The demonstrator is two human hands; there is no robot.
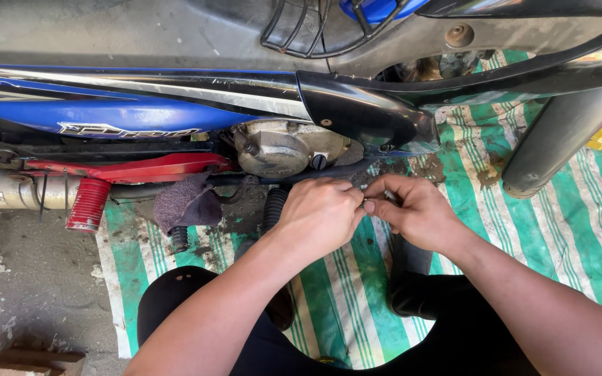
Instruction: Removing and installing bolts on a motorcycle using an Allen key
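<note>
Pinching one small part: left hand (pixel 318 212), right hand (pixel 416 209); motorcycle (pixel 175 104) behind.

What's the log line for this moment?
left hand: pinching small part | right hand: pinching same part | part: mostly hidden | above: engine cover | below: striped mat

Bright, sharp daylight; glare on bodywork (pixel 245 97)

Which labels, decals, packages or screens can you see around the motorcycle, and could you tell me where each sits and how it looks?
Decal: on the blue side panel, left of the engine cover; a long, slanted strip of silver-white lettering outlined in dark.
Stripe graphic: along the upper edge of the same panel; a thin silver-white band tapering rightward.
No packages, signs or screens are visible.
</note>
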